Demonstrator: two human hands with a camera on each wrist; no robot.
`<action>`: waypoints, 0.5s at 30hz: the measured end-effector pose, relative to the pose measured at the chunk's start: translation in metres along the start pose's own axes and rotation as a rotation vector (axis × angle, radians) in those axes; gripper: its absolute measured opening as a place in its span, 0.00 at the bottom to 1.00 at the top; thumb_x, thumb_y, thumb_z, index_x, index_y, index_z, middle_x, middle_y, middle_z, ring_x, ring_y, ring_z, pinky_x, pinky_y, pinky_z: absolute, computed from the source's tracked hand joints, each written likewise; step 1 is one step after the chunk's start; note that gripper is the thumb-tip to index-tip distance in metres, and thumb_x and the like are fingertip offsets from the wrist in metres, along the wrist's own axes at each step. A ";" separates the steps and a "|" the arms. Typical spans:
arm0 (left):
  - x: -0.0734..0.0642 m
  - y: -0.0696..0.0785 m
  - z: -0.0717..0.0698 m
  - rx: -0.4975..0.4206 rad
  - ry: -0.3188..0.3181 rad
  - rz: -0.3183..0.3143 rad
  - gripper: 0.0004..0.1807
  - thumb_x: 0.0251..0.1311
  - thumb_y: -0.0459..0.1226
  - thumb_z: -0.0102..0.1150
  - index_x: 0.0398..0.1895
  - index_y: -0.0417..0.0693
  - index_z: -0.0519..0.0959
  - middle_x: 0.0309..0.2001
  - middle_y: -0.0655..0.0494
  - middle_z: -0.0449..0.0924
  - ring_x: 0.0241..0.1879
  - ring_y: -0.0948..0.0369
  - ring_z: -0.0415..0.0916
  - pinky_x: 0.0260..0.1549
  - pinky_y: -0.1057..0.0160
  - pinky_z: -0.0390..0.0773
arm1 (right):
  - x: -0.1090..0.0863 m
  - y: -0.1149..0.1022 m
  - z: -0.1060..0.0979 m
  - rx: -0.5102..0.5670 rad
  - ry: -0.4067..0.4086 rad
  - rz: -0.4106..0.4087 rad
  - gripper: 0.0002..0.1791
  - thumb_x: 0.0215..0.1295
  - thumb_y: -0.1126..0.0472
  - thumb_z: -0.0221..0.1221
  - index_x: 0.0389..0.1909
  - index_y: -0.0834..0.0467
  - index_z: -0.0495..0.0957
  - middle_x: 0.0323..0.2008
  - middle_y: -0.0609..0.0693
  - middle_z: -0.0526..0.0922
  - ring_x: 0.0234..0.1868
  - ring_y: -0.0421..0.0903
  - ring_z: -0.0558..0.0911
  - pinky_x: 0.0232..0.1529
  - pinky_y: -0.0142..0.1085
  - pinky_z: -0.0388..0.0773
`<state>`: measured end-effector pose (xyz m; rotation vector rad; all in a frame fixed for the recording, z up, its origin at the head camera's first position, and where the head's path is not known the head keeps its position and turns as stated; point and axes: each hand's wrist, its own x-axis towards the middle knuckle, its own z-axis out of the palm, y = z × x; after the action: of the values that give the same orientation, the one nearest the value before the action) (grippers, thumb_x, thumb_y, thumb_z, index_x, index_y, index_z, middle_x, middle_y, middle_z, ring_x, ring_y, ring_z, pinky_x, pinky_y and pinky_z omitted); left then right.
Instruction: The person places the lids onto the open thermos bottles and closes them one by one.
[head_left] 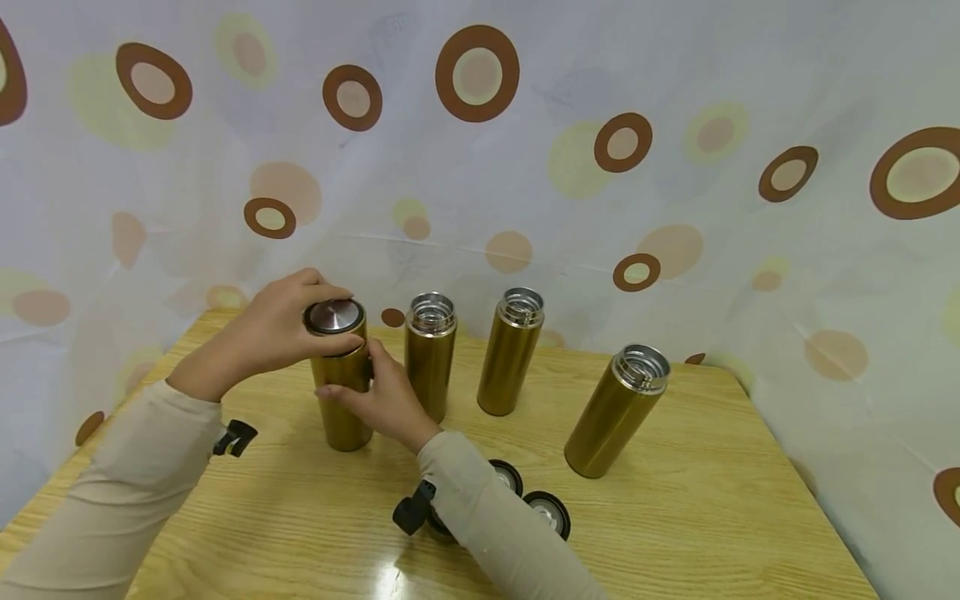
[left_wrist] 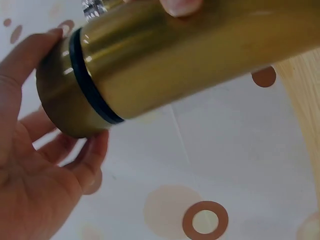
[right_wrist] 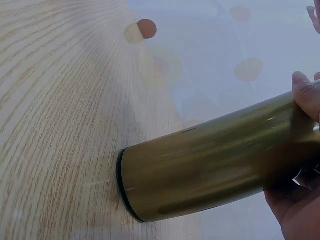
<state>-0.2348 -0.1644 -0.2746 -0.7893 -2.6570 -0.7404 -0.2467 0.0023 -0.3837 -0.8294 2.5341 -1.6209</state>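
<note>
A gold thermos flask [head_left: 342, 417] stands upright at the left of the table, its lid [head_left: 335, 316] sitting on top. My left hand [head_left: 281, 325] grips that lid from the left, thumb and fingers around its side. In the left wrist view a dark ring [left_wrist: 90, 82] shows between lid and body. Lower down, my right hand [head_left: 392, 396] holds the flask's body from the right. The right wrist view shows the flask's base [right_wrist: 131, 185] on the wood, with the right fingers [right_wrist: 306, 95] around the upper body.
Three gold flasks without lids stand to the right: one close by [head_left: 429, 367], one in the middle [head_left: 510, 358], one farther right [head_left: 615, 417]. Loose lids [head_left: 551, 512] lie near the right forearm, partly hidden by it. A patterned sheet [head_left: 570, 75] hangs behind the table [head_left: 690, 517].
</note>
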 end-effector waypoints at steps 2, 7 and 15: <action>-0.001 -0.006 0.000 -0.040 -0.003 0.041 0.27 0.52 0.43 0.71 0.53 0.38 0.79 0.42 0.50 0.76 0.40 0.56 0.76 0.36 0.58 0.78 | 0.000 0.000 0.000 0.002 0.004 0.002 0.38 0.57 0.47 0.67 0.65 0.49 0.62 0.56 0.43 0.75 0.53 0.36 0.75 0.52 0.33 0.74; -0.001 -0.017 -0.001 -0.120 -0.045 0.104 0.27 0.51 0.37 0.71 0.56 0.41 0.79 0.47 0.53 0.77 0.44 0.59 0.76 0.40 0.61 0.78 | 0.001 0.001 0.000 0.022 -0.001 0.008 0.37 0.56 0.47 0.67 0.64 0.50 0.62 0.56 0.44 0.75 0.53 0.36 0.75 0.53 0.33 0.73; -0.002 -0.020 -0.005 -0.186 -0.126 0.088 0.28 0.56 0.38 0.68 0.62 0.46 0.74 0.58 0.50 0.74 0.53 0.52 0.74 0.48 0.48 0.75 | 0.000 -0.001 -0.001 0.031 -0.003 0.014 0.37 0.56 0.48 0.67 0.64 0.50 0.62 0.56 0.44 0.75 0.53 0.36 0.76 0.52 0.33 0.73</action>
<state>-0.2440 -0.1824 -0.2790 -1.0254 -2.6698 -0.9539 -0.2467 0.0024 -0.3823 -0.8087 2.5005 -1.6485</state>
